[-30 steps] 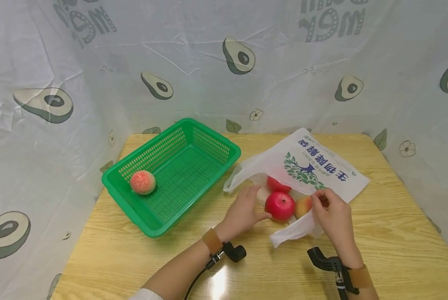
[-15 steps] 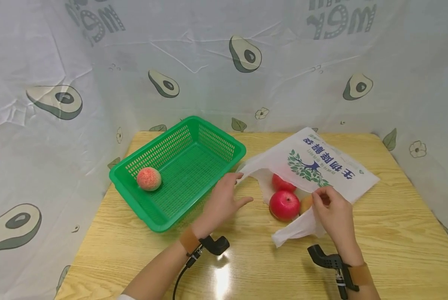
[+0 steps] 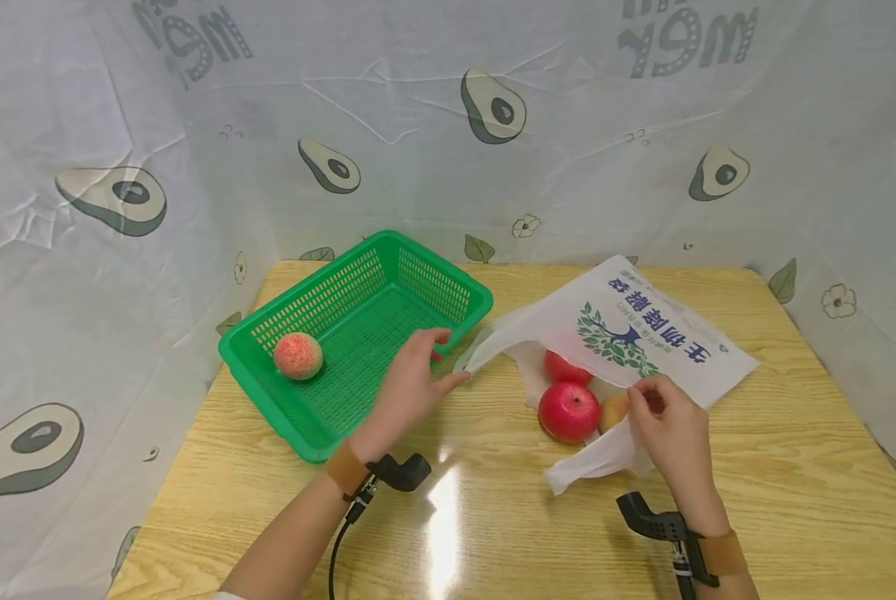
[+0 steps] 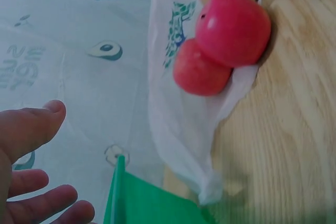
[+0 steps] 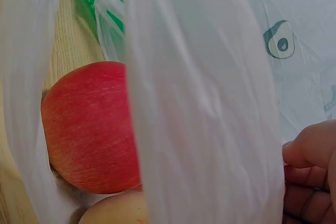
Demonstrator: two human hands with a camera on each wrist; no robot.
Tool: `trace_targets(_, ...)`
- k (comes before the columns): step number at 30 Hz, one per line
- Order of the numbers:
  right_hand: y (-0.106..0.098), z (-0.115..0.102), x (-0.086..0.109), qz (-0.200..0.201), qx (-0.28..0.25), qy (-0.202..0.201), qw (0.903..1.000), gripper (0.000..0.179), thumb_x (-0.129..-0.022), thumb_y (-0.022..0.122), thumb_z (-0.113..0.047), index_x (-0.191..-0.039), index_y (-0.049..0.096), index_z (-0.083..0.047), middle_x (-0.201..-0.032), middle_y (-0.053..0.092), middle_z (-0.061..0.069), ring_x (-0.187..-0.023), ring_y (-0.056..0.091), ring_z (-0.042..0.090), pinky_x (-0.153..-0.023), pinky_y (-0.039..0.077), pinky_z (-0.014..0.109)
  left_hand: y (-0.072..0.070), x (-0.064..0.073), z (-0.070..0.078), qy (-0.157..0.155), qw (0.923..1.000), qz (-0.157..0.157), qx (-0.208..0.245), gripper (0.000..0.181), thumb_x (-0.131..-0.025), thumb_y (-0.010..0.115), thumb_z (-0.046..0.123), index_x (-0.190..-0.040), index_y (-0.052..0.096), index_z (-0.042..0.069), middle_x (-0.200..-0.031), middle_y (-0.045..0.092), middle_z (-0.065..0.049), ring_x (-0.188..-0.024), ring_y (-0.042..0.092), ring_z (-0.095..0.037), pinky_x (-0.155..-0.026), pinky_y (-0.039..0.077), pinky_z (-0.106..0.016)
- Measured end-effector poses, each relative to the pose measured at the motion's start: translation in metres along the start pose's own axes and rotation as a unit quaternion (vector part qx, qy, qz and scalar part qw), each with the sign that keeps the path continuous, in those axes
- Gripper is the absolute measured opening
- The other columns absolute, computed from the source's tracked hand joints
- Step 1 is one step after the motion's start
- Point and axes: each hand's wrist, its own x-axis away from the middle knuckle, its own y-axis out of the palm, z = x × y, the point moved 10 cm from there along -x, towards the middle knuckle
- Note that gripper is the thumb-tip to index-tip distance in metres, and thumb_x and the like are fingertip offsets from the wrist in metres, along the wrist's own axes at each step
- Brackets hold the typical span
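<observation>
My right hand [image 3: 673, 425] pinches the edge of a white plastic bag [image 3: 676, 325] printed with a green tree. The bag lies on its side, mouth facing the near left. A red apple [image 3: 569, 412] sits at its mouth, beside a second red fruit [image 3: 565, 367] and a yellow-orange fruit [image 3: 613, 410], both partly covered by plastic. My left hand [image 3: 405, 387] is over the right side of a green basket [image 3: 256, 408], with thumb and fingers spread and holding nothing. A pink-and-cream peach [image 3: 297, 356] rests at the basket's left end.
A bag handle [image 3: 481, 354] stretches left towards the basket's right side. The wooden table [image 3: 523, 542] meets a white cloth backdrop [image 3: 417, 167] printed with avocados. A small camera [image 3: 406, 472] is strapped to my left wrist, another [image 3: 650, 518] to the right.
My left hand has moved left, away from the apple and over the basket's side. My right hand keeps its pinch on the bag. The head view has shifted slightly.
</observation>
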Motion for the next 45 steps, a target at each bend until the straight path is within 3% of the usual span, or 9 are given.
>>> trace_targets(12, 0.003, 0.003, -0.001, -0.007, 0.008, 0.005, 0.9999, 0.008, -0.088, 0.065, -0.005, -0.091, 0.063, 0.002, -0.082, 0.065, 0.018, -0.074, 0.056, 0.027, -0.062, 0.034, 0.004, -0.022, 0.005, -0.028, -0.027, 0.9996, 0.005, -0.011, 0.059, -0.085, 0.072, 0.028, -0.133, 0.049, 0.003, -0.123, 0.056, -0.011, -0.098, 0.058, -0.027, -0.077, 0.05, -0.037)
trace_targets(19, 0.001, 0.002, 0.001, -0.002, -0.001, 0.001, 1.0, 0.01, -0.088, 0.065, -0.005, -0.093, 0.064, 0.003, -0.084, 0.065, 0.02, -0.074, 0.057, 0.029, -0.063, 0.033, 0.002, -0.059, 0.0, -0.046, -0.045, 0.9981, 0.027, -0.032, 0.058, -0.089, 0.068, 0.03, -0.135, 0.046, 0.003, -0.123, 0.055, -0.013, -0.1, 0.057, -0.026, -0.076, 0.05, -0.04)
trace_targets(25, 0.001, 0.002, 0.002, -0.001, -0.001, 0.001, 1.0, 0.009, -0.088, 0.065, -0.004, -0.092, 0.063, 0.003, -0.083, 0.065, 0.019, -0.073, 0.056, 0.028, -0.063, 0.033, 0.002, -0.093, -0.008, -0.076, -0.084, 0.9941, 0.046, -0.051, 0.056, -0.091, 0.065, 0.026, -0.136, 0.044, 0.0, -0.125, 0.052, -0.017, -0.104, 0.055, -0.032, -0.081, 0.049, -0.043)
trace_targets(30, 0.003, 0.0, 0.0, -0.003, 0.001, -0.008, 1.0, 0.007, -0.088, 0.064, -0.003, -0.091, 0.062, 0.003, -0.082, 0.064, 0.018, -0.073, 0.055, 0.027, -0.063, 0.034, 0.003, -0.112, -0.016, -0.108, -0.13, 0.9865, 0.011, -0.098, 0.061, -0.094, 0.061, 0.025, -0.14, 0.036, -0.007, -0.133, 0.044, -0.027, -0.118, 0.046, -0.041, -0.093, 0.043, -0.052)
trace_targets(34, 0.003, 0.0, 0.0, -0.004, 0.005, -0.006, 1.0, 0.008, -0.088, 0.064, -0.004, -0.091, 0.062, 0.003, -0.082, 0.064, 0.018, -0.073, 0.055, 0.027, -0.063, 0.035, 0.003, -0.122, -0.021, -0.126, -0.162, 0.9789, -0.02, -0.123, 0.063, -0.094, 0.059, 0.025, -0.141, 0.033, -0.01, -0.137, 0.038, -0.033, -0.121, 0.041, -0.046, -0.096, 0.039, -0.057)
trace_targets(45, 0.002, -0.001, -0.002, -0.005, 0.011, 0.001, 0.9999, 0.009, -0.088, 0.065, -0.004, -0.092, 0.063, 0.003, -0.081, 0.065, 0.019, -0.072, 0.056, 0.027, -0.061, 0.035, 0.003, -0.119, -0.02, -0.164, -0.225, 0.9573, -0.085, -0.16, 0.069, -0.093, 0.059, 0.03, -0.139, 0.031, -0.013, -0.137, 0.034, -0.037, -0.121, 0.037, -0.054, -0.093, 0.04, -0.061)
